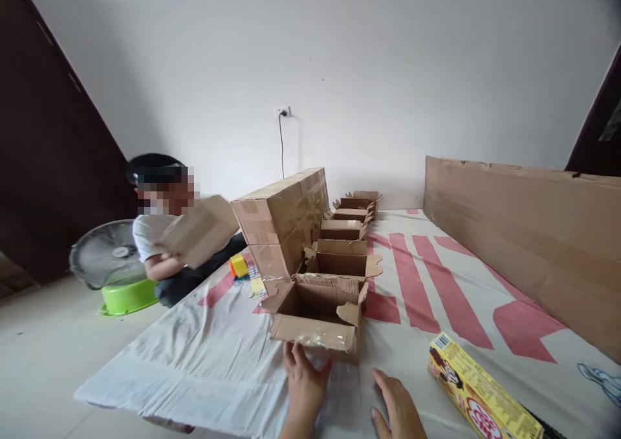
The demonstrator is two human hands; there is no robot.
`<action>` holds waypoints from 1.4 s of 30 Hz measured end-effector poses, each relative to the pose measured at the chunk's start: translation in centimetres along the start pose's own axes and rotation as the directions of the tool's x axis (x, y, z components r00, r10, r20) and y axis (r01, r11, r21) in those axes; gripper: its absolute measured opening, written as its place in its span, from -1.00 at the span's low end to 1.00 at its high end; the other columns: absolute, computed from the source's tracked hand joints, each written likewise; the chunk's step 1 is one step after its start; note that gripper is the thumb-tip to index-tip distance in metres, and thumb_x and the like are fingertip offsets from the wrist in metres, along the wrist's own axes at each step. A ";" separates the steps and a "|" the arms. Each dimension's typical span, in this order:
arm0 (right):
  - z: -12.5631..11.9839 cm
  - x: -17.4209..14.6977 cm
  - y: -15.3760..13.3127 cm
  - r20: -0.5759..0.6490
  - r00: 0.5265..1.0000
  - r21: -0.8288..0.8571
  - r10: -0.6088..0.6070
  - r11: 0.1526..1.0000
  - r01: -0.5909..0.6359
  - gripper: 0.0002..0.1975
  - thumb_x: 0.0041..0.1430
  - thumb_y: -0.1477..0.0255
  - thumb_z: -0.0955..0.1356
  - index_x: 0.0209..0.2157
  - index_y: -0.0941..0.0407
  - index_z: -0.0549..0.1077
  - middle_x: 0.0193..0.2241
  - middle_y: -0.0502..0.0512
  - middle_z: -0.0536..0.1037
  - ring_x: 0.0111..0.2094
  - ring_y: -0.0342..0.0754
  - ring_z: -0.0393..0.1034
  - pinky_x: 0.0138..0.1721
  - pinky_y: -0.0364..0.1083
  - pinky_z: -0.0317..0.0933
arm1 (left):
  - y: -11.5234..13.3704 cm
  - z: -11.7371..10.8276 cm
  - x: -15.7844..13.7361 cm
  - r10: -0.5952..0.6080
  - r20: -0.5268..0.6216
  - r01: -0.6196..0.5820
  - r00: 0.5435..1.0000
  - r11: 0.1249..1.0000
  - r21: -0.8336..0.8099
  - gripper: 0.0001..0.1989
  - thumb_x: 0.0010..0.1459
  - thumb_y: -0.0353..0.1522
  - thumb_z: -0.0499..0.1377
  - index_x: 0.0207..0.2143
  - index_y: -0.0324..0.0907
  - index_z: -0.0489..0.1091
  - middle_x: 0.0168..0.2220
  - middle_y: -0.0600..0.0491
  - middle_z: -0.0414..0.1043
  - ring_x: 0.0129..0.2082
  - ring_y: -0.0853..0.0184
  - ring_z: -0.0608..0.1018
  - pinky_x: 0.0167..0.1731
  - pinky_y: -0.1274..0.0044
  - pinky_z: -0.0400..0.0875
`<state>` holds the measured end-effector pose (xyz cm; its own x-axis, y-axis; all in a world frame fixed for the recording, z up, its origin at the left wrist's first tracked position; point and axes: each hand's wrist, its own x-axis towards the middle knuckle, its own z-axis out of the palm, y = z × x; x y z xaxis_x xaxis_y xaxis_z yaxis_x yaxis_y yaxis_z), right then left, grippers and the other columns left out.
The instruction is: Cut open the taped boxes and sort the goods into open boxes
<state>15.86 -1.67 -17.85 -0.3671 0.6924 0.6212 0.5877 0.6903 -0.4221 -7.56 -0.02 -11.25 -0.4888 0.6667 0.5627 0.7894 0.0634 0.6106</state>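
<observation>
An open cardboard box (315, 331) stands nearest me on the cloth-covered surface, its flaps spread outward. My left hand (305, 384) is at its front flap, fingertips at the flap's lower edge and thumb apart. My right hand (395, 403) hovers over the cloth to the right of that box, fingers stretched and holding nothing. To its right lies a yellow printed carton (480, 387). Behind the near box, several more open cardboard boxes (342, 264) run in a row toward the wall.
Closed, taped boxes (291, 225) are stacked left of the row. A tall cardboard panel (524, 232) stands at right. Another person (155, 238) sits at left holding a cardboard box (201, 232), beside a fan (107, 255) and a green basin (129, 297). A tape roll (238, 266) lies near the stack.
</observation>
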 end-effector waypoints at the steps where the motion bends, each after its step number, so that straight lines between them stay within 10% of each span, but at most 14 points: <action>1: 0.0 0.1 -0.1 0.012 1.000 0.006 0.012 1.000 -0.012 -0.27 0.08 0.59 0.30 0.31 0.09 0.11 0.11 0.27 0.48 0.05 0.17 0.45 0.00 0.11 0.40 | 0.4 0.5 0.1 0.033 0.007 -0.033 0.999 0.999 0.032 -0.31 0.03 -0.25 0.26 0.16 -0.28 0.09 0.25 -0.34 0.00 0.30 -0.19 0.13 0.13 0.05 0.27; 17: -3.4 1.6 -4.7 -0.016 0.994 0.021 0.109 0.994 -0.109 -0.54 0.06 0.60 0.29 0.04 0.08 0.40 -0.01 0.20 0.55 0.00 0.11 0.44 0.02 0.13 0.36 | 3.7 6.9 2.5 0.014 0.099 -0.030 0.995 0.987 0.159 -0.14 0.08 -0.23 0.24 0.28 -0.44 -0.08 0.31 -0.58 -0.20 0.35 -0.33 -0.08 0.14 -0.05 0.15; 22: -10.7 2.1 -4.9 -0.112 0.991 -0.217 -0.066 0.975 0.041 -0.57 0.10 0.48 0.34 0.04 -0.02 0.39 0.05 0.09 0.51 0.07 0.16 0.38 0.04 0.12 0.27 | 2.9 5.8 2.1 0.017 0.092 -0.029 0.996 0.992 0.124 -0.29 0.13 -0.29 0.18 0.23 -0.42 0.02 0.27 -0.54 -0.08 0.32 -0.29 0.06 0.12 -0.02 0.17; 28: -21.0 1.1 -0.8 -0.442 0.897 -0.529 0.006 0.806 -0.266 -0.32 0.16 0.07 0.33 0.16 0.24 0.25 -0.04 0.43 0.47 -0.02 0.33 0.39 0.00 0.25 0.26 | 3.0 5.3 2.3 -0.062 0.079 0.057 0.995 0.996 0.074 -0.52 0.12 -0.32 0.15 0.05 -0.40 0.25 0.25 -0.50 0.00 0.26 -0.26 0.18 0.08 0.00 0.22; 32: -23.2 -1.1 1.2 -0.495 0.866 -0.579 0.074 0.715 -0.392 -0.21 0.14 -0.06 0.26 0.13 0.33 0.27 -0.09 0.51 0.50 -0.13 0.35 0.45 -0.14 0.22 0.33 | 3.2 5.3 2.7 -0.138 0.107 0.136 0.985 0.990 0.030 -0.61 0.07 -0.31 0.16 -0.08 -0.37 0.34 0.26 -0.53 -0.01 0.22 -0.34 0.22 0.06 -0.09 0.19; 36: -22.2 -1.9 1.7 -0.317 0.942 -0.608 0.112 0.738 -0.293 -0.45 0.10 0.12 0.35 0.04 0.14 0.36 -0.20 0.27 0.60 -0.26 0.19 0.51 -0.26 0.09 0.33 | 4.5 4.6 1.0 -0.114 0.238 0.134 0.965 0.989 -0.069 -0.51 0.10 -0.23 0.13 0.01 -0.37 0.32 0.27 -0.51 0.06 0.25 -0.32 0.19 0.13 -0.12 0.09; 39: -20.3 -1.1 0.8 -0.131 0.990 -0.518 0.055 0.848 -0.116 -0.48 -0.03 0.34 0.43 0.03 0.01 0.41 -0.12 0.13 0.61 -0.17 0.14 0.51 -0.15 0.06 0.31 | 6.0 3.7 -2.6 0.099 0.447 0.019 0.889 0.967 -0.253 -0.42 0.00 -0.12 0.26 0.02 -0.26 0.39 0.11 -0.31 0.38 0.18 -0.16 0.36 0.16 0.08 0.24; 42: -18.7 0.2 -0.8 -0.004 0.998 -0.384 0.059 0.921 -0.056 -0.42 -0.09 0.46 0.44 0.05 -0.06 0.44 -0.06 0.07 0.61 -0.11 0.15 0.51 -0.08 0.08 0.29 | 7.5 2.9 -6.3 0.529 0.633 -0.051 0.565 0.789 -0.613 0.01 -0.26 -0.14 0.44 0.26 -0.18 0.20 0.20 -0.24 0.33 0.16 -0.07 0.41 0.09 0.22 0.38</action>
<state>28.80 -6.04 -5.08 -0.3285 0.7311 0.5979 0.8394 0.5162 -0.1701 2.50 -1.63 -11.86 0.3760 0.8807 0.2881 0.4195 -0.4390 0.7945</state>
